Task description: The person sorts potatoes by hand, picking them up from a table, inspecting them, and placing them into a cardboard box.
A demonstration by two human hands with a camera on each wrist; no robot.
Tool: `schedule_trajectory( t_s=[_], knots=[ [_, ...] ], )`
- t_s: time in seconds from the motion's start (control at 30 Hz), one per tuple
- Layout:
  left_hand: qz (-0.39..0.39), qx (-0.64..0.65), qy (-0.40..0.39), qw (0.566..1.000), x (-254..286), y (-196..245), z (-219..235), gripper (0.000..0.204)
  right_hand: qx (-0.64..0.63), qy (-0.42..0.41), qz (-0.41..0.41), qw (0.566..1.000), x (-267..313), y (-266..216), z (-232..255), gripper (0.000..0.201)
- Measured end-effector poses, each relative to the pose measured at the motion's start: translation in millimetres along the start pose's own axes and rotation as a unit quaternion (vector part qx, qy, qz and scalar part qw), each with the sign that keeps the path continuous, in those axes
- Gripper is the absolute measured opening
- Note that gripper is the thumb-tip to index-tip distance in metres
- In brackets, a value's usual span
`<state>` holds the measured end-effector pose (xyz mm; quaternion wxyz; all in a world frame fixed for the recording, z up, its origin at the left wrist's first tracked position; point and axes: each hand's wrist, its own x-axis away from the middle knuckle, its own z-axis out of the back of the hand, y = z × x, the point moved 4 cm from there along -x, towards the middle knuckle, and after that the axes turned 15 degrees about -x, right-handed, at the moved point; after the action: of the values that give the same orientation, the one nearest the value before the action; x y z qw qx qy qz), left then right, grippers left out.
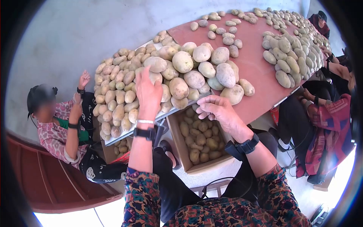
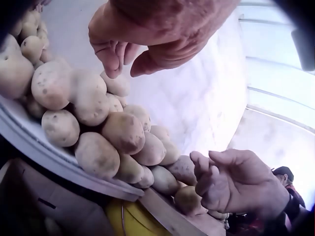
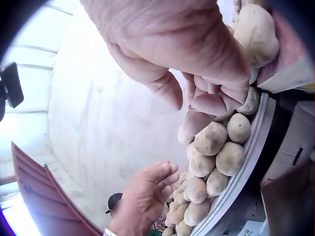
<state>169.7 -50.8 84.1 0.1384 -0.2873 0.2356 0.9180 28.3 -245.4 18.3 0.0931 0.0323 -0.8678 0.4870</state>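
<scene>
A large heap of potatoes (image 1: 179,87) covers the near end of the table. My left hand (image 1: 148,92) is over this heap, its fingers pointing away from me. In the left wrist view, thumb and fingertips of the left hand (image 2: 157,34) are apart with nothing between them, just above a pale potato (image 2: 115,83). My right hand (image 1: 225,115) hovers near the table's front edge, fingers loosely bent and holding nothing. In the right wrist view, potatoes (image 3: 210,138) show beyond the right hand's (image 3: 182,54) fingertips. Below, between the hands, stands a cardboard box (image 1: 177,149) of potatoes.
The reddish tabletop (image 1: 251,75) runs to the back right, carrying another potato pile (image 1: 291,56) and scattered potatoes (image 1: 228,39). One person (image 1: 62,125) sits at the left; others sit along the right, one in a plaid garment (image 1: 329,128). A second box (image 1: 113,149) is at lower left.
</scene>
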Motion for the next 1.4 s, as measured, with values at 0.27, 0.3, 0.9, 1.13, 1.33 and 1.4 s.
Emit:
schedule_trajectory(
  t_s=[0.27, 0.3, 0.9, 1.13, 1.33, 1.4],
  knots=[
    [-0.101, -0.117, -0.087, 0.984, -43.3, 3.4, -36.8, 0.054, 0.015, -0.035, -0.026, 0.999, 1.9, -2.2, -11.3, 0.024],
    [-0.102, -0.116, -0.089, 0.984, -43.4, 3.8, -37.5, 0.054, 0.013, -0.035, -0.024, 0.999, 1.6, -2.7, -11.0, 0.024],
    [0.203, 0.535, -0.147, 0.807, 112.0, 32.5, 22.9, 0.039, -0.133, -0.18, -0.018, 0.974, -3.5, 6.3, -30.3, 0.057],
    [0.17, 0.503, -0.132, 0.837, 130.7, 23.0, 21.8, 0.043, -0.061, -0.167, -0.035, 0.983, 2.3, 12.6, -32.2, 0.055],
    [0.137, 0.457, -0.11, 0.872, 133.3, 21.0, 21.4, 0.05, -0.065, -0.155, -0.049, 0.985, -0.5, 14.3, -37.0, 0.056],
    [0.14, 0.469, -0.119, 0.864, 136.1, 24.1, 21.2, 0.052, -0.038, -0.13, -0.016, 0.991, -3.1, 14.5, -34.3, 0.054]
  ],
)
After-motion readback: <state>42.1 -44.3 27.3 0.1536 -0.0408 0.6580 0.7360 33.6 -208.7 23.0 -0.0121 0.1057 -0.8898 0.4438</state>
